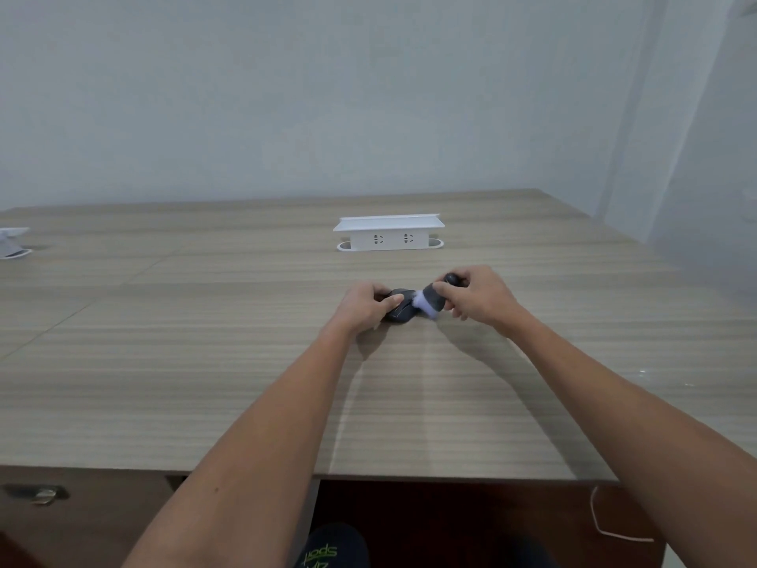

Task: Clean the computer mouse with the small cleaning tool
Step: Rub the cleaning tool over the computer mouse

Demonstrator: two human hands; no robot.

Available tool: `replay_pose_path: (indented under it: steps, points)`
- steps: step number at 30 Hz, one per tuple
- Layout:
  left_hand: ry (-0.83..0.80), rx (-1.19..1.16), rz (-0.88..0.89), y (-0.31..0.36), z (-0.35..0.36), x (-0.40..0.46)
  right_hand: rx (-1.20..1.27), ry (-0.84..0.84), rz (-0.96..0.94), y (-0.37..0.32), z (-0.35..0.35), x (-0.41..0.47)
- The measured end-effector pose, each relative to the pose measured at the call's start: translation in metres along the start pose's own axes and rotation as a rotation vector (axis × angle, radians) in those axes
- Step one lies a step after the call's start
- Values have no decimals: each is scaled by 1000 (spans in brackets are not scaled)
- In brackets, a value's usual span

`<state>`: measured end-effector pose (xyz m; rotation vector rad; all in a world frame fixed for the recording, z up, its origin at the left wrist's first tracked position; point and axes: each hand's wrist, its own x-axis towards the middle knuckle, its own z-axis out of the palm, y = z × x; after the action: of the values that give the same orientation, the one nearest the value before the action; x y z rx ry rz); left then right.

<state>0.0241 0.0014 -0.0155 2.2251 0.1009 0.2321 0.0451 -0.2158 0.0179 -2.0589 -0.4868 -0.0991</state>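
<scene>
While held, brush (431, 300) long axis tilted down-left onto mouse (400, 310).

The bench (245, 362) looks like wood-grain laminate, smooth with a faint sheen. The mouse (399, 311) is dark matt plastic. At its 2 o'clock, the cleaning tool (434, 299) shows soft white bristles. The socket box (389, 235) is smooth white plastic.

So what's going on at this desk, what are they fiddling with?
A person is cleaning a dark computer mouse on a wooden desk. The left hand holds the mouse steady on the desk, while the right hand grips a small brush and presses its pale bristles against the mouse's right side. A white socket box stands further back on the desk, untouched.
</scene>
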Motion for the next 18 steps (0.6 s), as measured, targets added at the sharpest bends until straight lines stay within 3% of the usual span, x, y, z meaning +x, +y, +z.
replay_pose_path:
  steps: [3,7,8,11,13,16,18]
  points:
    - [-10,-6,8,-1,-1,1,65,-169,-10,-3,2,-6]
    - [2,-15,-10,0,1,2,-140,104,-35,2,4,4]
    - [4,-17,-15,0,2,2,-109,108,-39,1,4,3]
    - [2,-18,-5,-1,1,2,78,-98,-15,-5,2,-1]
    - [1,-18,4,0,0,1,22,-147,2,-4,3,1]
    - [8,-21,-1,1,1,0,-173,79,-35,-1,4,10]
    - [6,-20,-2,1,2,0,-78,79,-31,-3,2,8]
